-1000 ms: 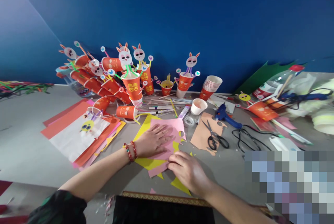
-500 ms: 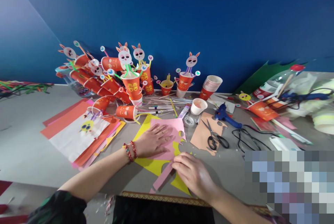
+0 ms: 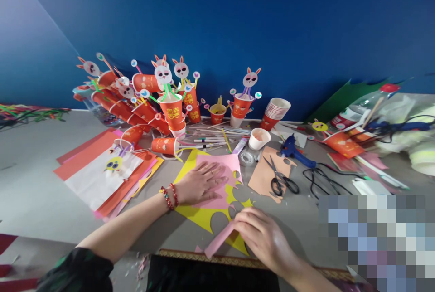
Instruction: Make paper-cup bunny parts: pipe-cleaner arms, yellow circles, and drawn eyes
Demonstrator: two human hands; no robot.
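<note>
Flat with its fingers spread, my left hand (image 3: 205,183) presses on a pink paper sheet (image 3: 217,200). Under that sheet lies a yellow paper (image 3: 195,217) with round holes cut from it. My right hand (image 3: 260,233) is closed, pinching the upper end of a pink paper strip (image 3: 219,240) that slants down toward the table's front edge. The fingertips hide that end of the strip. Black-handled scissors (image 3: 278,178) lie partly opened on an orange paper (image 3: 260,178) to the right of my hands.
Several red paper cups (image 3: 171,113) with rabbit faces stand at the back left. A blue glue gun (image 3: 295,151) with a black cord lies on the right. Stacked coloured papers (image 3: 79,151) are at the left, a white cup (image 3: 259,138) and tape roll (image 3: 247,158) behind my hands.
My right hand has moved right and toward me with the pink strip, which has come away from the pink sheet. My left hand stays put.
</note>
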